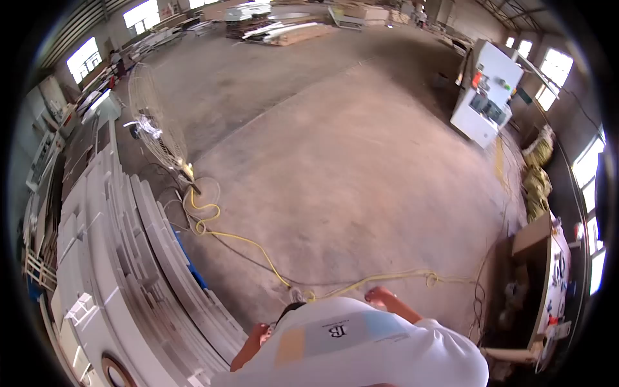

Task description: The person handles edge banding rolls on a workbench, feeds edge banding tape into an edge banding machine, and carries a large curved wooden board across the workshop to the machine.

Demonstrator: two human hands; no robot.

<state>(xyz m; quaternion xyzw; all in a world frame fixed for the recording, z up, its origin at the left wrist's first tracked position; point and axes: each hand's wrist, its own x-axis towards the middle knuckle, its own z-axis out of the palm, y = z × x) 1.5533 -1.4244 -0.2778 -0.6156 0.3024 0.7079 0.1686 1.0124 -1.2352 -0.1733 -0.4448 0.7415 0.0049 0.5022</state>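
Note:
My left hand (262, 331) hangs low at my side, near the edge of the stacked white boards (138, 238). It is small and partly blurred, so its fingers do not show clearly. My right hand (379, 295) is out in front of my white shirt (380, 351), above the floor. Its fingers look bent, but I cannot make out whether anything is in them. A yellow hose or cord (251, 242) runs across the floor just beyond both hands, with a dark cable beside it.
A standing fan (155, 122) with a wire cage stands at the left, cords looped at its base. White machine (487, 93) stands back right. Sacks (536, 174) and an open-fronted bench (548, 284) line the right wall. Stacked boards (284, 29) lie far back.

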